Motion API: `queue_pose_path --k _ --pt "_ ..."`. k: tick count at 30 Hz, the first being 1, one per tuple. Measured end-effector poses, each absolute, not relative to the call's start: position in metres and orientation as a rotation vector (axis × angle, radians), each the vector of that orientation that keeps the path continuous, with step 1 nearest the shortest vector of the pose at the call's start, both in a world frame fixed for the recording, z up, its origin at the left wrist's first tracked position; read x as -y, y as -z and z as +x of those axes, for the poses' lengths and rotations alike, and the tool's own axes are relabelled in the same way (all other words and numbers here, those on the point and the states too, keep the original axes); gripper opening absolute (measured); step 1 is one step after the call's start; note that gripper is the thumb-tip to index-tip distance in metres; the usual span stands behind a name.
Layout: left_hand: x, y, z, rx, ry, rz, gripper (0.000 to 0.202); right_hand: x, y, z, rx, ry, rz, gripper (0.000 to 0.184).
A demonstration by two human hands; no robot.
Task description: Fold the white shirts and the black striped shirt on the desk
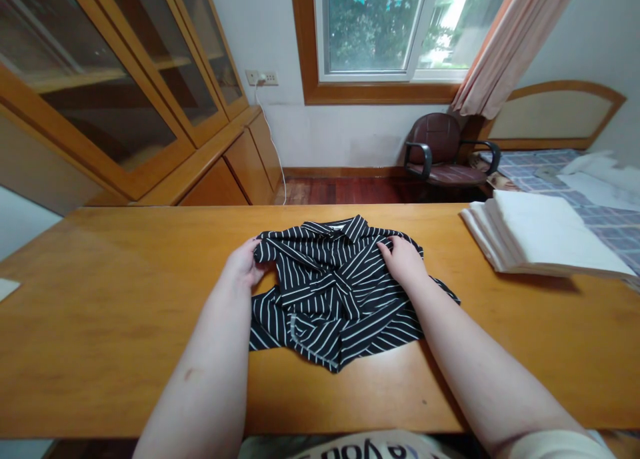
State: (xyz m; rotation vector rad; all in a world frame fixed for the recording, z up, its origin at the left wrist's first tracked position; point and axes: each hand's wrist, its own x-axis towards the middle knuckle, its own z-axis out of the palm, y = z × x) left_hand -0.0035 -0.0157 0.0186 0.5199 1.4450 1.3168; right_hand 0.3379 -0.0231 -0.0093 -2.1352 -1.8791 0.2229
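Note:
A black shirt with white stripes (330, 279) lies spread on the wooden table in front of me, its collar toward the far edge. A strip of the same cloth is knotted at its middle, and the hem is bunched toward me. My left hand (245, 262) is closed round the shirt's left shoulder or sleeve, with part of the fingers hidden behind the cloth. At the opposite side of the chest, my right hand (404, 262) grips the fabric between thumb and fingers. Some of its fingertips are hidden.
A stack of folded white cloth or padding (545, 235) sits on the right of the wooden table (125, 312). Beyond are a brown office chair (440, 145), a bed with checked bedding (540, 165) and a glass-door cabinet (150, 172). A white cable (273, 139) hangs from the wall socket.

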Motion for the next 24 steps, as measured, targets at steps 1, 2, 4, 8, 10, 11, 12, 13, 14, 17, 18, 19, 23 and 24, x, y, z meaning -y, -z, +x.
queue_pose_path --k 1,2,4,8,10,11,12,13,14,17,18,19,23,24 --pt "0.014 -0.017 -0.006 -1.49 -1.324 0.517 0.015 0.023 0.01 0.338 1.88 -0.225 -2.132 0.053" --pt "0.012 -0.014 -0.008 -1.549 -1.345 0.526 0.017 0.023 0.01 0.338 1.882 -0.225 -2.129 0.054" --pt "0.008 -0.008 -0.014 -1.682 -1.416 0.595 0.022 0.023 0.011 0.339 1.886 -0.221 -2.128 0.054" --pt "0.006 -0.005 -0.018 -1.916 -1.436 0.871 0.034 0.023 0.012 0.339 1.9 -0.208 -2.127 0.053" --pt "0.011 -0.011 -0.014 -2.05 -1.378 1.122 0.042 0.023 0.012 0.339 1.903 -0.201 -2.125 0.054" --pt "0.015 -0.016 -0.009 -2.103 -1.341 1.307 0.046 0.023 0.012 0.338 1.903 -0.199 -2.125 0.054" --pt "0.02 -0.021 -0.004 -2.113 -1.277 1.535 0.048 0.022 0.012 0.338 1.905 -0.198 -2.125 0.054" --pt "0.025 -0.025 0.003 -2.056 -1.181 1.78 0.05 0.022 0.012 0.338 1.904 -0.197 -2.127 0.054" --pt "0.029 -0.027 0.01 -1.916 -1.021 2.005 0.049 0.022 0.011 0.338 1.905 -0.196 -2.128 0.054" --pt "0.038 -0.027 0.031 -1.479 -0.547 2.351 0.04 0.022 0.011 0.338 1.914 -0.192 -2.128 0.053" --pt "0.039 -0.025 0.036 -1.428 -0.453 2.391 0.036 0.022 0.011 0.337 1.916 -0.188 -2.128 0.053" --pt "0.039 -0.023 0.04 -1.423 -0.39 2.418 0.032 0.023 0.011 0.337 1.919 -0.183 -2.126 0.052" --pt "0.037 -0.028 0.037 -1.539 -0.244 2.485 0.029 0.023 0.012 0.337 1.925 -0.166 -2.114 0.052" --pt "0.037 -0.032 0.032 -1.603 -0.225 2.467 0.029 0.023 0.012 0.337 1.928 -0.166 -2.111 0.052"
